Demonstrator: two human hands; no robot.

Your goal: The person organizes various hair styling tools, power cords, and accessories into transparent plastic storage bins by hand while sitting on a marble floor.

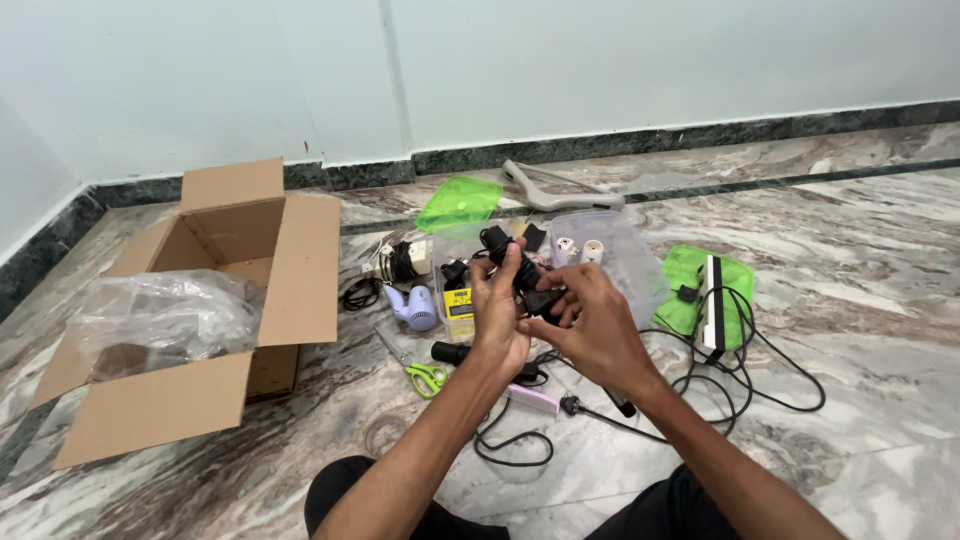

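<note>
Far to the left of the left hand (497, 318), an open cardboard box (215, 300) sits on the marble floor (860, 300) with crumpled clear plastic (160, 318) inside. Nearer that hand, on its left, lie a coiled black cord (358, 294), a small lilac hair dryer (415, 306) and green-handled scissors (420, 372).

The left hand is raised above the floor, fingers curled around a black adapter (520, 272); its long axis runs from upper left to lower right, the upper end pointing away toward the wall. The right hand (592, 325) meets it from the right, fingertips pinching the lower end of the same black piece, so both hands are closed on it. A black cable (510, 440) trails on the floor beneath the wrists.

Just beyond the hands stands a clear plastic container (625, 262) holding small white plugs; behind it lie a green lid (458, 203) and a grey curved handle (560, 192). To the right of the right hand, a white power strip (713, 310) rests on a second green lid (690, 275), its black cord (780, 385) looping loosely over the floor.
</note>
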